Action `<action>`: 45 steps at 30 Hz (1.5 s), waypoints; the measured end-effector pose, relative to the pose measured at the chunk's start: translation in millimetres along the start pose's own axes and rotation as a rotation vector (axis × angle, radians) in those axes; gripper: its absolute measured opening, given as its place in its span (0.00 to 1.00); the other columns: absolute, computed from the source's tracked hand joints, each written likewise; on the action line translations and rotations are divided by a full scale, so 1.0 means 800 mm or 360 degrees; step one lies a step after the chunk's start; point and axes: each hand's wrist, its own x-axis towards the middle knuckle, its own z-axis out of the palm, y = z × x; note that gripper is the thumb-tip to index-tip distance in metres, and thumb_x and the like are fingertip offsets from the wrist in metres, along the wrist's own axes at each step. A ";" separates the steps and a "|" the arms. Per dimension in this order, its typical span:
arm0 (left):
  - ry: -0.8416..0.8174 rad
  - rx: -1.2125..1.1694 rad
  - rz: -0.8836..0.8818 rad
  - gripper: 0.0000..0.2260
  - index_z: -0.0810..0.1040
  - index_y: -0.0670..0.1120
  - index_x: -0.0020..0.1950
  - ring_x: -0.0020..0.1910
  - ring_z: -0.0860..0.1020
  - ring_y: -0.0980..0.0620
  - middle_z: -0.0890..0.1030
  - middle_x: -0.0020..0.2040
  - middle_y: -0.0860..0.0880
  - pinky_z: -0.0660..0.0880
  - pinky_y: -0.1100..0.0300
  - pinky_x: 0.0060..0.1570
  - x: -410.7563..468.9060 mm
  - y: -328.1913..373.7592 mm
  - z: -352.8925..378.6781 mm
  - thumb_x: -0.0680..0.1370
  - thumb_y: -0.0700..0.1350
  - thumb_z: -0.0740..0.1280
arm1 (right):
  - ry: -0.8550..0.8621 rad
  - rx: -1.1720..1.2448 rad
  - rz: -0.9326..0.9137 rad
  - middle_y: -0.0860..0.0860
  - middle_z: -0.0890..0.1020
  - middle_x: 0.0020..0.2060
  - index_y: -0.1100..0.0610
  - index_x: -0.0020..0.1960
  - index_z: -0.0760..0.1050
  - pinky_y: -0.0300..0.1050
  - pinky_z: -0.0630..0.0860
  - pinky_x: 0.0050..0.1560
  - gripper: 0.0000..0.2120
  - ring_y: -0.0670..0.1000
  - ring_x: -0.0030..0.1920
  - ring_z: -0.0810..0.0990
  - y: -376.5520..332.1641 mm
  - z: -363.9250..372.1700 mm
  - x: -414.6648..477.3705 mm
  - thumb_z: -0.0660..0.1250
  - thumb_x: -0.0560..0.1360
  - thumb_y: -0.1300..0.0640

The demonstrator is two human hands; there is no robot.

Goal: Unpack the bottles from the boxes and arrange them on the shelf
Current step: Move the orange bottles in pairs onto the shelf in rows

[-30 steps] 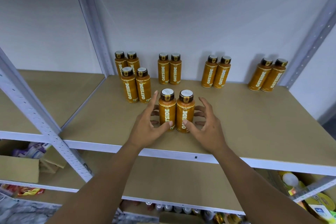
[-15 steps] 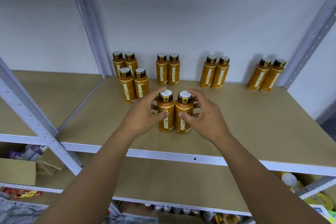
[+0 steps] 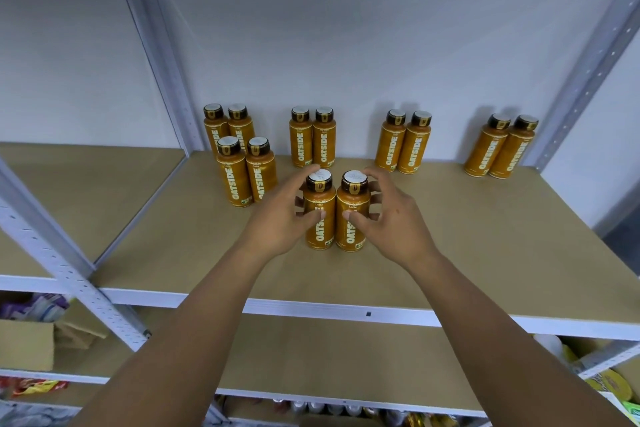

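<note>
Up on the tan shelf (image 3: 485, 253), the left hand (image 3: 280, 218) curls its fingers (image 3: 301, 178) round the left bottle (image 3: 320, 236) and the right hand (image 3: 391, 222) round the right bottle (image 3: 353, 196), so I'd say slide both slowly, upright and side by side, toward the back pair (image 3: 300, 146) just past the fingers.

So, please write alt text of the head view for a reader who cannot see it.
The left hand grips the left bottle and the right hand the right bottle, both orange Oatside bottles upright on a brown shelf. Ten more bottles stand behind in pairs.
</note>
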 end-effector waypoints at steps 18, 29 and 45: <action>-0.0041 0.0032 0.0035 0.35 0.59 0.58 0.81 0.72 0.72 0.47 0.67 0.79 0.51 0.76 0.49 0.66 0.096 0.000 0.032 0.80 0.45 0.72 | -0.0091 -0.0086 0.0046 0.53 0.77 0.71 0.44 0.76 0.60 0.51 0.78 0.57 0.35 0.57 0.61 0.82 0.043 -0.008 0.089 0.75 0.76 0.49; -0.0068 0.0045 0.0049 0.34 0.58 0.56 0.82 0.75 0.69 0.46 0.66 0.79 0.51 0.73 0.52 0.66 0.109 -0.002 0.032 0.80 0.44 0.71 | -0.0055 -0.0028 0.0090 0.53 0.77 0.71 0.45 0.76 0.61 0.53 0.80 0.58 0.35 0.57 0.63 0.81 0.045 -0.003 0.098 0.75 0.76 0.50; -0.0083 0.0033 0.0021 0.35 0.57 0.57 0.81 0.76 0.68 0.46 0.65 0.80 0.51 0.71 0.56 0.62 0.112 -0.004 0.030 0.80 0.44 0.71 | -0.0030 -0.0039 0.0118 0.53 0.75 0.72 0.45 0.77 0.60 0.52 0.79 0.57 0.35 0.58 0.64 0.81 0.047 0.004 0.104 0.75 0.76 0.51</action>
